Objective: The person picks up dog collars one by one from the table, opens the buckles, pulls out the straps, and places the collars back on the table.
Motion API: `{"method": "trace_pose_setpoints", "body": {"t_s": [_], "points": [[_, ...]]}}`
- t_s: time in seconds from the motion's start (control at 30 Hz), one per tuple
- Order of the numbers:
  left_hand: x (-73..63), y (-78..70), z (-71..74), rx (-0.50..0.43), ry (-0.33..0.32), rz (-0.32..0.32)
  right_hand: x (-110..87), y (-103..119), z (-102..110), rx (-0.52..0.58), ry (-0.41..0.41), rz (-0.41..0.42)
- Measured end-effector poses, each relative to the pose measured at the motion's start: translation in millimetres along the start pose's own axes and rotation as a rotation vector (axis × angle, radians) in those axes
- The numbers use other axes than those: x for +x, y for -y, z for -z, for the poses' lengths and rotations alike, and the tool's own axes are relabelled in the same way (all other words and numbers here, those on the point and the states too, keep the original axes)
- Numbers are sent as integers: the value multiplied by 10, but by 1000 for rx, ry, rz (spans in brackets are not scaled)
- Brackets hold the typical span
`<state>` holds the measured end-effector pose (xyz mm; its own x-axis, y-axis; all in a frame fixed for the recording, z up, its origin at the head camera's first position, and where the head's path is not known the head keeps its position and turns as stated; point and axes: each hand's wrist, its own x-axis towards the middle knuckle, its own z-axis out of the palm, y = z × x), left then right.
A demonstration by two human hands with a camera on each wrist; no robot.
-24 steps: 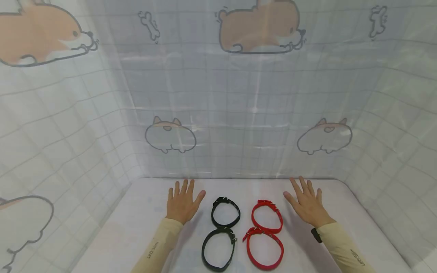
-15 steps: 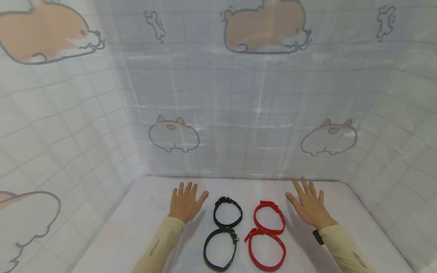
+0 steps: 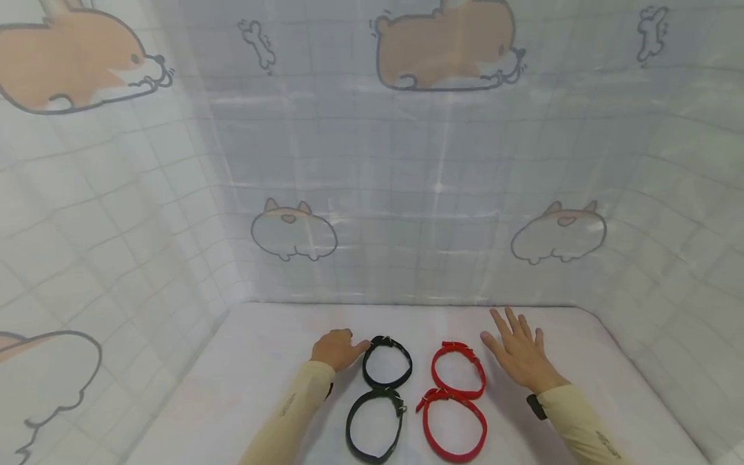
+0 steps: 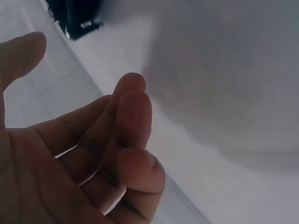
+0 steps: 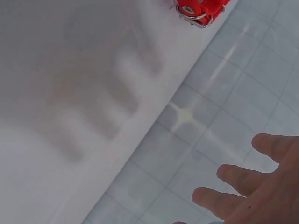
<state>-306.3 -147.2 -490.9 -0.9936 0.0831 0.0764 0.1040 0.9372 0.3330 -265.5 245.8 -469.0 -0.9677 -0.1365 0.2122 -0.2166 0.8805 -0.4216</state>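
Observation:
Two dark collars with metal buckles lie as loops on the white table: a farther black collar (image 3: 382, 340) and a nearer greenish-black collar (image 3: 373, 458). To their right lie a farther red collar (image 3: 455, 345) and a nearer red collar (image 3: 459, 458). My left hand (image 3: 338, 350) is just left of the farther black collar, fingers bent and thumb pointing to its buckle. In the left wrist view the palm (image 4: 32, 186) holds nothing, and the black collar (image 4: 81, 16) shows beyond the thumb. My right hand (image 3: 518, 352) is spread, right of the red collars, holding nothing.
A white cloth-like wall (image 3: 407, 252) with grid lines and dog drawings rises behind the table (image 3: 232, 387). Similar walls stand at the left (image 3: 116, 226) and right (image 3: 692, 258).
My left hand has moved right toward the farther black collar, and its fingers have gone from spread to bent. The right hand has shifted slightly. The collars lie as before.

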Motion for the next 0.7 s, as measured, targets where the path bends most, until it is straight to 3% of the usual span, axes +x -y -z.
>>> {"method": "trace_pose_setpoints", "body": {"t_s": [0.27, 0.47, 0.7], "points": [[135, -74, -166, 34, -3, -56, 29, 4, 12, -26, -15, 1], [140, -122, -192, -41, -10, -102, -8, -12, 23, -7, 2, 0], [127, -141, -208, -83, -27, -106, -27, 3, 23, -17, -9, -10]]}}
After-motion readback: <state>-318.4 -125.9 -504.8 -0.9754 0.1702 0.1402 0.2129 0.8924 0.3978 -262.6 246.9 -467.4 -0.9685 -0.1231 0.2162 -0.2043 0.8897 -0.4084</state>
